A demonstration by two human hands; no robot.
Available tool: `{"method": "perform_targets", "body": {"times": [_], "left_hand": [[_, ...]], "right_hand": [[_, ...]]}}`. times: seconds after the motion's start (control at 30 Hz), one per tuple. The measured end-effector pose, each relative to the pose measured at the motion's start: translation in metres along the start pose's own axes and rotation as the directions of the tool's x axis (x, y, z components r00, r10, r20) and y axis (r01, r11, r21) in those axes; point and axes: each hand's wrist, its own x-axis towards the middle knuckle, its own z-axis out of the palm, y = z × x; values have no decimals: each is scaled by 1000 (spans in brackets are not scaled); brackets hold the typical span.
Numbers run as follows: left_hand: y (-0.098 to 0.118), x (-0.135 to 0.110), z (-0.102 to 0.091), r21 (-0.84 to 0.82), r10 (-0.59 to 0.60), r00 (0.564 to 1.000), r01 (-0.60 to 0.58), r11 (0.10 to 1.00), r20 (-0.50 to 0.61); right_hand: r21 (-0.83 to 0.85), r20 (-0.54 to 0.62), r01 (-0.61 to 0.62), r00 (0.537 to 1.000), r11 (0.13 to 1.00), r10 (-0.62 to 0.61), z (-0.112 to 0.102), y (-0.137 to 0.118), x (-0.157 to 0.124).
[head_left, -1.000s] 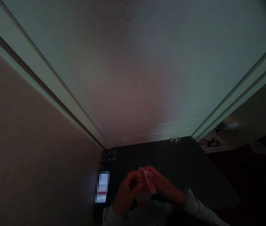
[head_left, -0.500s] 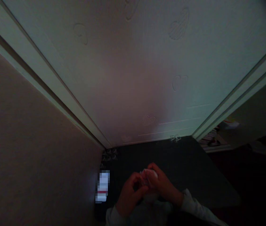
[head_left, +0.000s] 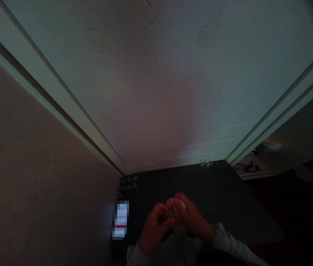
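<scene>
In dim light, my right hand (head_left: 193, 220) grips a small pale, pinkish item (head_left: 173, 203), its thumb lying across it. What the item is I cannot make out; its outline looks soft and rounded. My left hand (head_left: 154, 229) is curled beside it, thumb and fingers bent in a ring and their tips against the item's left side. Both hands are held over the near edge of a dark tabletop (head_left: 208, 192), close to my body. Below them the lap area is very dark.
A lit phone-like screen (head_left: 121, 220), pixelated, lies at the table's left edge. Several small clear objects (head_left: 129, 181) sit in the back left corner, another clear piece (head_left: 206, 162) at the back. A pale heart-patterned panel (head_left: 156, 92) rises behind; a brown wall (head_left: 48, 166) stands left.
My left fingers have shifted slightly at the item, and the item's shape between the hands looks a little different. Both hands stay in nearly the same place.
</scene>
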Motion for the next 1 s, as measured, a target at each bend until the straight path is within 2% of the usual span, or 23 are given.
{"method": "perform_targets", "body": {"times": [0.17, 0.37, 0.5, 0.63, 0.7, 0.8, 1.0], "left_hand": [[-3, 0, 0, 48, 37, 999, -37, 998, -12], [3, 0, 3, 278, 86, 996, -76, 958, -24], [2, -3, 6, 475, 120, 993, -108, 874, 4], [-3, -5, 6, 637, 234, 965, -255, 727, 119], [-3, -5, 4, 677, 248, 952, -302, 672, 178], [-2, -4, 3, 705, 245, 949, -311, 638, 197], [5, -3, 4, 699, 201, 968, -249, 670, 152]], "right_hand": [[21, -14, -3, 1000, 1000, 3, 3, -1, 3], [59, -30, -39, 999, 997, 41, 7, -2, 8], [60, -21, -69, 997, 996, 71, 3, 1, 10], [43, -10, -83, 996, 996, 84, -1, 3, 11], [39, -1, -81, 997, 996, 81, -2, 3, 11], [36, 12, -66, 998, 997, 66, -1, 3, 10], [40, -5, -48, 999, 998, 48, 0, 9, 7]]}}
